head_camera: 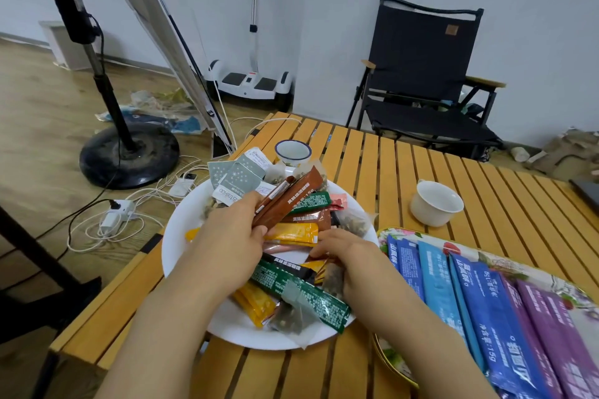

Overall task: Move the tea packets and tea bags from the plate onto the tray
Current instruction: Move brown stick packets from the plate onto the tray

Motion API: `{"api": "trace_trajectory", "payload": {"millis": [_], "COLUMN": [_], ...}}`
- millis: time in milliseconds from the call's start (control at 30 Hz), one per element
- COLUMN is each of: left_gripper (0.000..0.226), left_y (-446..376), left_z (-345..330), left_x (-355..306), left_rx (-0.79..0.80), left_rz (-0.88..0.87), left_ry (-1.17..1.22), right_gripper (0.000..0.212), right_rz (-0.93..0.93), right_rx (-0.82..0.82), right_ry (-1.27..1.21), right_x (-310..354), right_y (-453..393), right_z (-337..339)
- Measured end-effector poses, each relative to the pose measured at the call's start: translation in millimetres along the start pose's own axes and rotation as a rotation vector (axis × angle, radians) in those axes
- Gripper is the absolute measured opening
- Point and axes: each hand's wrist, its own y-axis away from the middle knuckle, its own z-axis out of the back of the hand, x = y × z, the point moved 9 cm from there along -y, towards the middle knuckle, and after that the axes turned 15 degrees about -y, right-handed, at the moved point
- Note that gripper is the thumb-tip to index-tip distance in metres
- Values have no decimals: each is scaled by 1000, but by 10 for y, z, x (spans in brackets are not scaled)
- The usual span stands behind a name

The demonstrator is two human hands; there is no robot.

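Observation:
A white plate (181,230) on the slatted table holds a heap of tea packets: green (301,295), yellow (256,303), orange (291,233) and grey ones (240,176), plus mesh tea bags (351,220). My left hand (233,236) grips a bunch of brown stick packets (291,199), lifted over the plate. My right hand (353,262) reaches into the pile and pinches a brown packet (319,258); its fingertips are partly hidden. To the right, a floral tray (470,249) carries blue (437,285) and purple packets (551,314) laid side by side.
A white cup (436,204) stands behind the tray and a blue-rimmed enamel cup (293,152) behind the plate. A black folding chair (421,74) is beyond the table. A lamp stand (129,152), cables and a power strip (113,214) lie on the floor at left.

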Motion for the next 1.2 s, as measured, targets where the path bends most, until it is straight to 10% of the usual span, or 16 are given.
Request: {"api": "trace_trajectory", "payload": {"millis": [400, 933, 1200], "left_gripper": [11, 60, 62], "left_y": [27, 30, 32], "left_z": [-76, -270, -294], "left_x": [-112, 85, 88], "left_rx": [107, 290, 305], "left_rz": [-92, 14, 26], "left_ry": [-46, -83, -88], "right_gripper": [40, 46, 15], "right_rz": [1, 133, 230], "right_rx": [82, 129, -6], "right_ry": [234, 373, 388], "right_x": [-38, 46, 103], "right_y": [-222, -315, -230], "right_z": [104, 32, 114]}}
